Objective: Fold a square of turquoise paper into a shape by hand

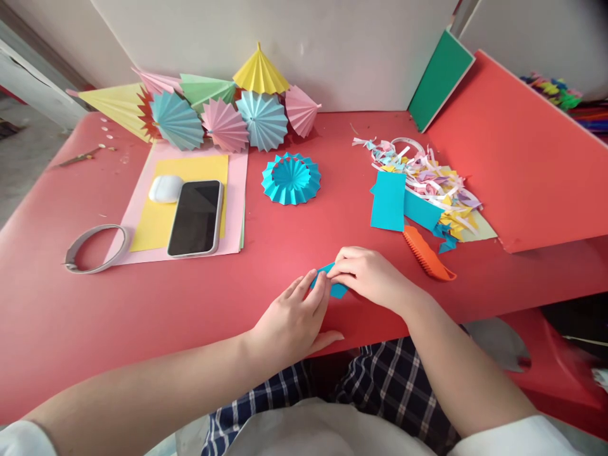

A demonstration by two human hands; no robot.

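Observation:
A small piece of blue paper point(339, 291) lies on the red table near its front edge, largely covered by my fingers. My left hand point(294, 313) rests on its left part with stretched fingers, the thumb spread apart on the table. From the right, my right hand point(368, 275) has its fingers closed on the paper's upper edge, touching the left fingertips. Beyond my hands sits a pleated blue paper ring point(291, 193). To the right are a blue paper rectangle point(388, 201) and an orange toothed plastic tool point(424, 252).
Folded paper umbrellas point(261, 73) stand along the back. On the left, a phone point(195, 218) and a white case point(165, 189) lie on coloured sheets point(232, 240), beside a pale strap point(95, 248). Paper scraps point(437, 174) pile up by a leaning red board point(522, 164).

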